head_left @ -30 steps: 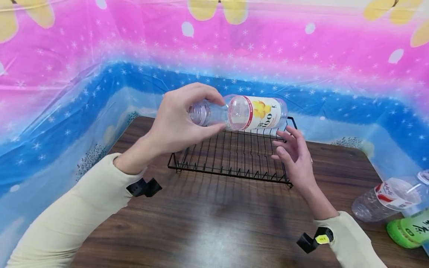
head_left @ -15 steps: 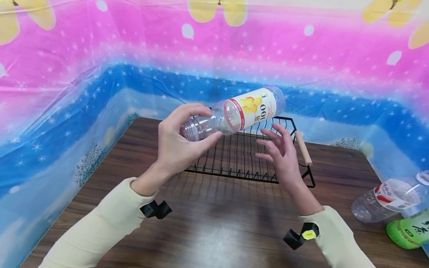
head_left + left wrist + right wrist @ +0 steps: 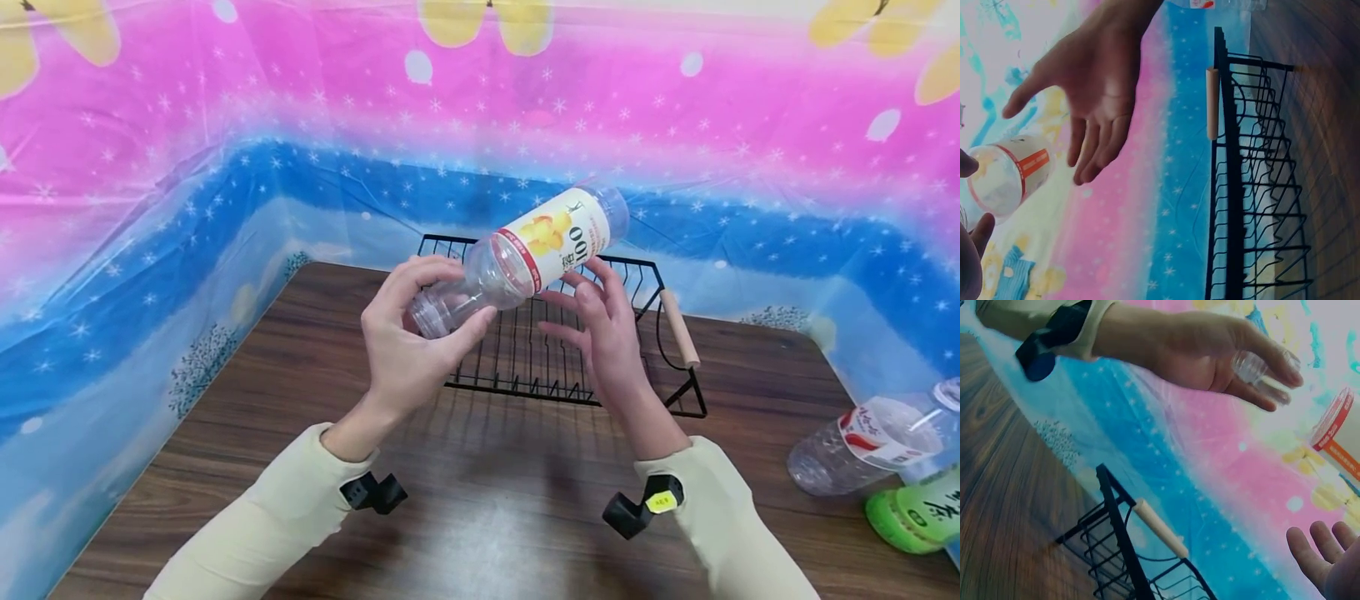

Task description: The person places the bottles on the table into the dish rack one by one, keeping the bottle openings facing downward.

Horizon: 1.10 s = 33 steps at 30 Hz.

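A clear plastic bottle (image 3: 543, 242) with a white label, printed with yellow fruit and a red band, is held in the air above the rack. My left hand (image 3: 408, 333) grips it round the neck, thumb on one side and fingers on the other. The bottle tilts, its base up to the right. Just below the label, my right hand (image 3: 611, 350) has its fingers spread and loosely bent. In the left wrist view a gap shows between the right hand (image 3: 1100, 100) and the bottle (image 3: 1016, 169). The right wrist view shows the threaded neck inside the left hand (image 3: 1197, 353).
Behind the hands, a black wire rack (image 3: 517, 350) with a wooden handle (image 3: 678, 329) stands on the brown wooden table (image 3: 480, 517). At the right edge lie a clear bottle with a red and white label (image 3: 862, 442) and a green-labelled bottle (image 3: 911, 517). A patterned cloth (image 3: 637, 125) surrounds the table.
The bottle has swung from nearly level to tilted, base up. My left hand has moved right and down with it, and my right hand has moved left, closer below the label.
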{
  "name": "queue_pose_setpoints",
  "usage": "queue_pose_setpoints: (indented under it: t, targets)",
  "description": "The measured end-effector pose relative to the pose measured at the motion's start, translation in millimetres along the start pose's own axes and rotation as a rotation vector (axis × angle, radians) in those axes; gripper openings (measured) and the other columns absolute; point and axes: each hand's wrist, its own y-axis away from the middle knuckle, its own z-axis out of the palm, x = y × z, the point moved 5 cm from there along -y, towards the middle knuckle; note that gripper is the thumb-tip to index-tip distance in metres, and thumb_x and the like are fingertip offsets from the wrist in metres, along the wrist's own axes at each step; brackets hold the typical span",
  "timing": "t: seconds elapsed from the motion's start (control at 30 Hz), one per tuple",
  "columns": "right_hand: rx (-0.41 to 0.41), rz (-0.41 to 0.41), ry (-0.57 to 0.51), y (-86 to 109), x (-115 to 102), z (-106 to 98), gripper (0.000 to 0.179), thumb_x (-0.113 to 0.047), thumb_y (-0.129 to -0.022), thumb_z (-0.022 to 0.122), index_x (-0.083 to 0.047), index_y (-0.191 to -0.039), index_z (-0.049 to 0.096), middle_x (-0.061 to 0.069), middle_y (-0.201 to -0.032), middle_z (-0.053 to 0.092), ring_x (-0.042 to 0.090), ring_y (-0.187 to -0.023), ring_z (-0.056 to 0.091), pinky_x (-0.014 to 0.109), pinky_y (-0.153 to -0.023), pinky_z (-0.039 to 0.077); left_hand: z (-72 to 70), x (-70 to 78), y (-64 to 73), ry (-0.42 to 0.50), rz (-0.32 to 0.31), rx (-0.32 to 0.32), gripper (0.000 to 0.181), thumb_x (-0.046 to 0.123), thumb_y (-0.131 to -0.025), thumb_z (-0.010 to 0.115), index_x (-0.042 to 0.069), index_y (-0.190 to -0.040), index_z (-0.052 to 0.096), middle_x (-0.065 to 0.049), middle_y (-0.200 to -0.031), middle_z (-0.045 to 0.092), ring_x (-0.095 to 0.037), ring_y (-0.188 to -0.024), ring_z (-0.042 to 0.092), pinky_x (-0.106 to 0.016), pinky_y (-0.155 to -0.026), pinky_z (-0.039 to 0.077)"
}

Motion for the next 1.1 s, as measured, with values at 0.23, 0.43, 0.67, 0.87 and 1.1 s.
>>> queue_pose_setpoints:
  t: [0.23,0.43,0.67,0.87,1.1]
  targets:
    - [0.008,0.018,-0.122,-3.7,-3,6,0.067,-0.045,-0.090,0.058,-0.014,-0.143,0.031,0.011,-0.136,0.045,0.026,-0.116,0.055,0.039,-0.084,0.057,3.8,-1.8,9.3,-0.010,0.089,0.041,0.035,0.000,-0.064,0.083,-0.005,-0.093,0.065,-0.019,-0.097,0.067,-0.027,-0.099,0.062,-0.048,-0.117,0.024]
    - [-0.011,0.002,-0.231,-8.0,-6,11,0.078,-0.051,-0.084,0.068,-0.013,-0.143,0.034,0.010,-0.134,0.049,0.026,-0.118,0.054,0.039,-0.086,0.056,7.0,-2.4,17.0,0.014,0.111,0.073,0.033,0.001,-0.064,0.083,-0.005,-0.091,0.065,-0.019,-0.096,0.066,-0.026,-0.098,0.062,-0.046,-0.112,0.035]
    - [0.012,-0.003,-0.279,-9.2,-8,14,0.075,-0.050,-0.083,0.070,-0.010,-0.138,0.038,0.008,-0.122,0.052,0.021,-0.111,0.057,0.036,-0.088,0.055,11.8,-5.5,28.1,0.012,0.066,0.052,0.033,0.004,-0.066,0.083,-0.004,-0.092,0.064,-0.017,-0.103,0.065,-0.028,-0.098,0.060,-0.031,-0.076,0.057]
    - [0.060,0.015,-0.278,-8.8,-8,13,0.061,-0.039,-0.088,0.066,-0.011,-0.136,0.040,0.007,-0.119,0.053,0.017,-0.104,0.059,0.029,-0.083,0.056,16.6,-7.0,33.8,-0.027,0.073,0.038,0.033,0.008,-0.067,0.083,-0.002,-0.091,0.063,-0.016,-0.103,0.064,-0.026,-0.097,0.060,-0.029,-0.075,0.055]
    - [0.066,0.022,-0.287,-9.0,-9,11,0.059,-0.038,-0.087,0.068,-0.011,-0.133,0.042,0.006,-0.116,0.055,0.016,-0.102,0.060,0.028,-0.082,0.056,20.1,-9.1,35.4,-0.040,0.075,0.039,0.033,0.010,-0.066,0.083,-0.002,-0.090,0.062,-0.015,-0.102,0.064,-0.026,-0.098,0.060,-0.029,-0.077,0.054]
